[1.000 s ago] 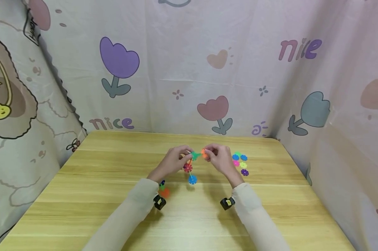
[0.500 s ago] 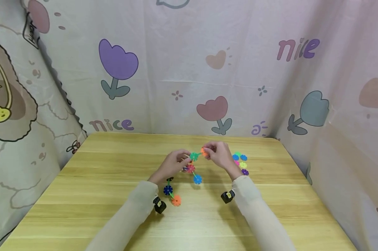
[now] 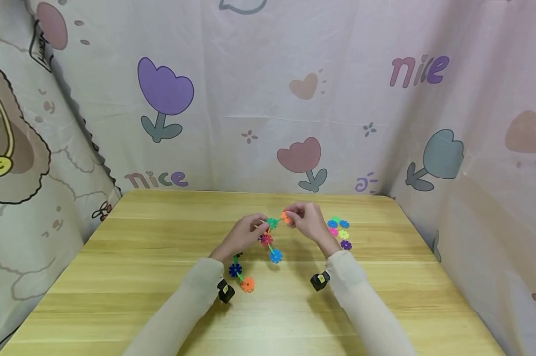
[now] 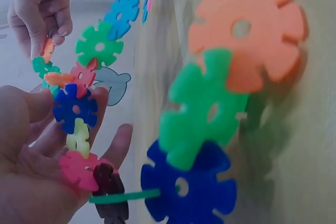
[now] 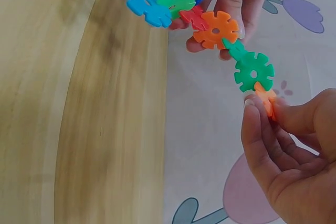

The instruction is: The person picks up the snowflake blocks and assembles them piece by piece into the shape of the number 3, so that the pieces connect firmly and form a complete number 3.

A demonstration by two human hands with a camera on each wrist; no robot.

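Right hand [image 3: 311,220] pinching an orange disc [image 5: 266,100], hooked to a green disc [image 5: 254,72]! Just across, the left hand [image 3: 243,234] grips the chain of notched discs [image 3: 266,241], its strands trailing nearer the person. Right of the right hand, more discs [image 3: 343,234] lie on the wooden table [image 3: 268,321].

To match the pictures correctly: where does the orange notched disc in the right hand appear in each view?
Head: orange notched disc, just right of centre, below mid-height.
Left wrist: orange notched disc, upper left.
Right wrist: orange notched disc, right of centre, near mid-height.
Shared landmark: the right hand, pinching it.
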